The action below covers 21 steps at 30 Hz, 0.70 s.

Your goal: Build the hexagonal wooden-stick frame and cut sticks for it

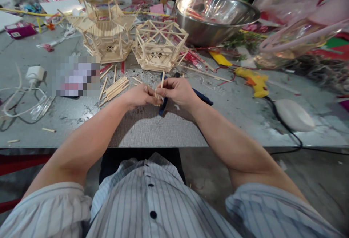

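Note:
My left hand [141, 96] and my right hand [178, 92] meet over the middle of the grey table [152, 129]. Both are closed in a pinch on a small bundle of thin wooden sticks [160, 92]. One stick stands up between the fingers. A loose pile of wooden sticks [116, 89] lies just left of my left hand. Under my right hand lies a dark blue tool [163, 108]. Behind the hands stand a hexagonal stick frame [159, 45] and a taller stick pagoda model [102, 23].
A yellow glue gun [255, 81] with a black cable lies to the right. A steel bowl [215, 20] and a clear plastic container [297, 38] stand at the back right. A white charger and cable [32, 81] lie at the left. Craft scraps litter the back.

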Tool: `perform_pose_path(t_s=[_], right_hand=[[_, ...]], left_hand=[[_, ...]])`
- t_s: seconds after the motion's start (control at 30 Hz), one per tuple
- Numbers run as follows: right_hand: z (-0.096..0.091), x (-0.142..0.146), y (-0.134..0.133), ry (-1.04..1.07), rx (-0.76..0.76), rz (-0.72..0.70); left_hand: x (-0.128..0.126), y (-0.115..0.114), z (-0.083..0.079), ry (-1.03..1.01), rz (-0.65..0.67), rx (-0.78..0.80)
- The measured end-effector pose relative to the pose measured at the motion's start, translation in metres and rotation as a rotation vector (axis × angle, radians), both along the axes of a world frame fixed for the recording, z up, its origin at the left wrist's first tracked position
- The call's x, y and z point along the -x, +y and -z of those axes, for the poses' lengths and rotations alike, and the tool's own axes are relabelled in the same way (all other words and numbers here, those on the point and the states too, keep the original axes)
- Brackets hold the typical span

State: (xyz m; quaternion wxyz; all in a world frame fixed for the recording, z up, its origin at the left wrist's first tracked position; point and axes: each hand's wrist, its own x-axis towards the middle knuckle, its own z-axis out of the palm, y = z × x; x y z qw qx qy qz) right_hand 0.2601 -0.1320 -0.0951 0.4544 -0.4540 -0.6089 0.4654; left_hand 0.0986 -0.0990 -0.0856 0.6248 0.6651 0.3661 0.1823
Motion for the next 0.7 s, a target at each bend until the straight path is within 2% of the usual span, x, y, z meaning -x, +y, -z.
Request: perform_pose_path(t_s=[0.13, 0.4, 0.53, 0.7], right_hand=[[-0.002, -0.0004, -0.0008, -0.022, 0.041, -0.044], [-0.0004, -0.0022, -0.0013, -0.06, 0.046, -0.038], [-0.0036, -0.002, -0.0011, -0.043, 0.04, 0.005], [-0.0056, -0.0047, -0.0002, -0.001, 0.045, 0.054]], left_hand=[[-0.0017, -0.0023, -0.0033, 0.102, 0.013, 0.144], [-0.0025, -0.0018, 0.0013, 0.12, 0.002, 0.095], [-0.0037, -0.0012, 0.0055, 0.026, -0.047, 0.042], [-0.0047, -0.0035, 0.0022, -0.076, -0.089, 0.031]])
